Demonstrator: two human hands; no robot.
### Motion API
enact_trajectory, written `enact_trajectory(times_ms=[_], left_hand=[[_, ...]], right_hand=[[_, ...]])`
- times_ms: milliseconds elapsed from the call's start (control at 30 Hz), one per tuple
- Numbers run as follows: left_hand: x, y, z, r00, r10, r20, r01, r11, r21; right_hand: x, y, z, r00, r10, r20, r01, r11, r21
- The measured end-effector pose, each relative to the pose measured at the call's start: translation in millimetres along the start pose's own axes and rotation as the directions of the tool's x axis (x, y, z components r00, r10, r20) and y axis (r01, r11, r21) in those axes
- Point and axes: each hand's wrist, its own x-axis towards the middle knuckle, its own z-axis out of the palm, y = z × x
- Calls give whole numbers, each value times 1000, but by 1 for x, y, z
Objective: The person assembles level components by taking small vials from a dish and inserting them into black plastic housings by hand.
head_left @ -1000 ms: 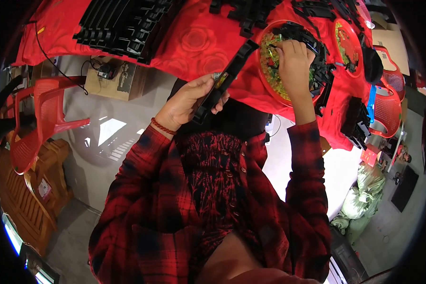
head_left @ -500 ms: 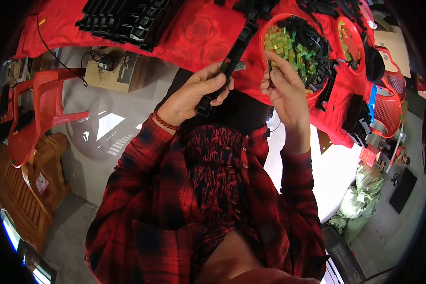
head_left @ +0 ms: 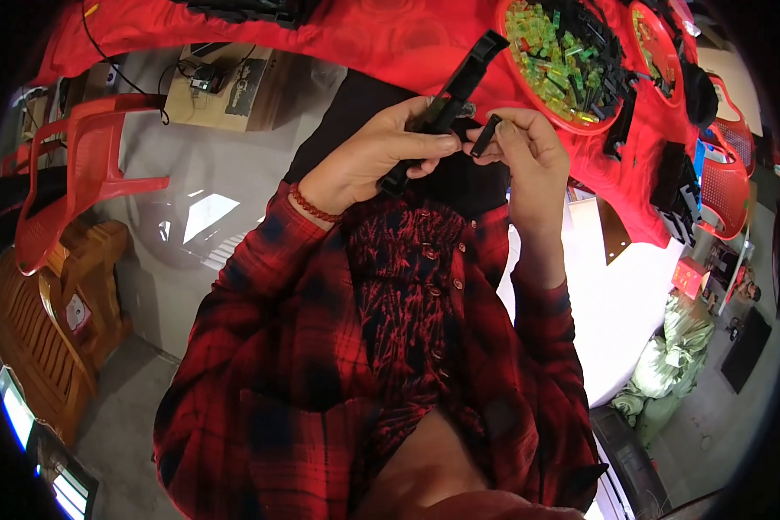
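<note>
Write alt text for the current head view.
A person's left hand holds a long black part, while the right hand pinches a small black piece close beside it. Beyond them, a red bowl of yellow-green and black pieces sits on a red tablecloth.

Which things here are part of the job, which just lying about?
Likely the job:
long black part, left hand
small black piece, right hand
bowl of green and black pieces

Likely just lying about:
left red chair
wooden furniture
cardboard box
green sack
</note>
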Motion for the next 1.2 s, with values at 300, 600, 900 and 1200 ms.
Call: enact_trajectory(times_ms=[300, 600, 900, 1200], left_hand=[[-20, -29, 6, 993, -117, 23, 119, 968, -222], [-29, -46, 13, 999, -43, 2, 42, 963, -268], [-38, -43, 20, 981, 98, -169, -108, 993, -52], [-48, -48, 16, 967, 152, -203, -135, 986, 96]], right_hand=[[-30, 37, 5, 960, -280, 29, 279, 960, 32], [-42, 54, 7, 951, -298, 86, 248, 896, 369], [-51, 46, 9, 984, -176, -33, 176, 919, 353], [-68, 47, 19, 961, -252, -117, 228, 955, -190]])
